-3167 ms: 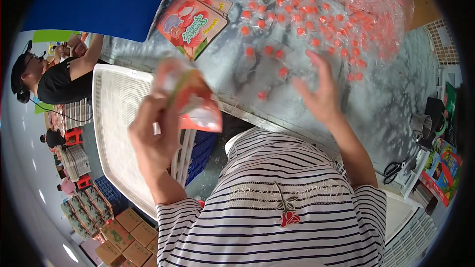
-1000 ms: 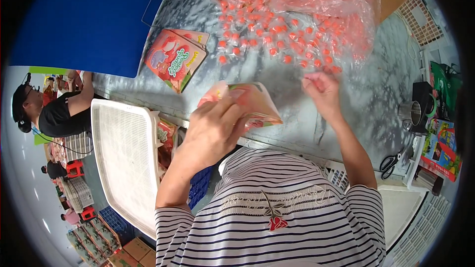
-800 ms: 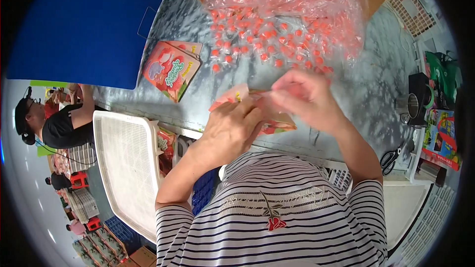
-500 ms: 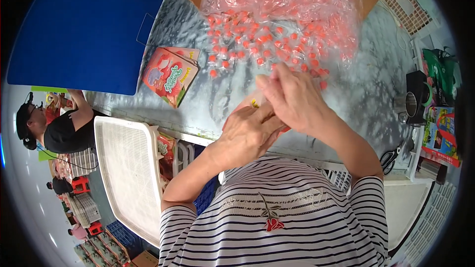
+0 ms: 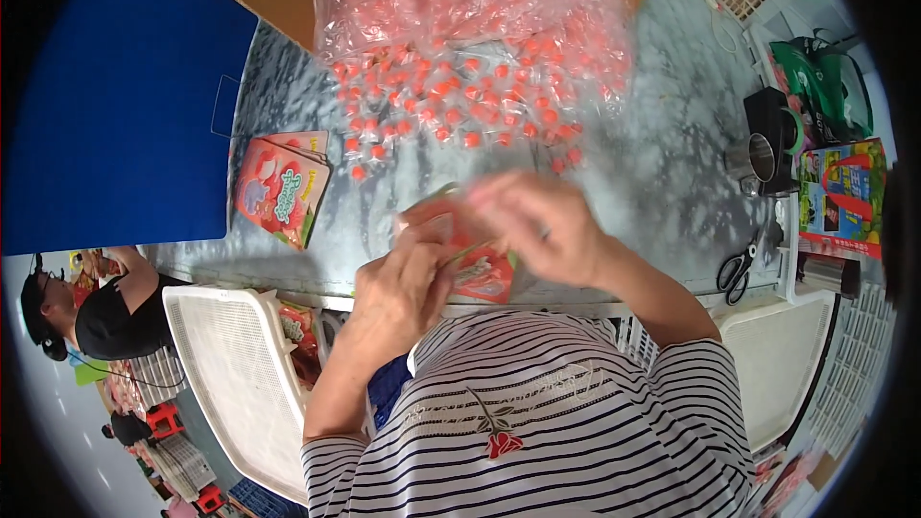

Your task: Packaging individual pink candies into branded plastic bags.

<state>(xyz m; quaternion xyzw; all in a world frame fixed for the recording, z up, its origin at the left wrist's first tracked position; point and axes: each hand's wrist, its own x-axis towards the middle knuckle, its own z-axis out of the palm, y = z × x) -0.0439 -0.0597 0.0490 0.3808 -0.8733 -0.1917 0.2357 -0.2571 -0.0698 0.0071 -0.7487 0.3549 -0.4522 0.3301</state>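
Observation:
Both my hands hold a red printed pouch [image 5: 475, 264] just above the near edge of the grey marbled table [image 5: 662, 173]. My left hand [image 5: 398, 283] grips its left side from below. My right hand [image 5: 542, 225] covers its top right, blurred by motion. Beyond them lie several small red-and-white wrapped candies [image 5: 451, 110], spilling from a clear plastic bag [image 5: 480, 0] that lies in an open cardboard box. A stack of flat red pouches [image 5: 280, 187] rests to the left on the table.
A blue board [image 5: 106, 96] covers the table's left part. A white plastic crate [image 5: 235, 374] with pouches stands lower left, another [image 5: 782, 360] lower right. Scissors [image 5: 737, 270], a metal cup [image 5: 760, 158] and colourful packages [image 5: 842, 197] sit right. Another person [image 5: 101, 312] works at far left.
My left hand brought the pouch from the left to the middle in front of me. My right hand left the candies and came onto the pouch's top.

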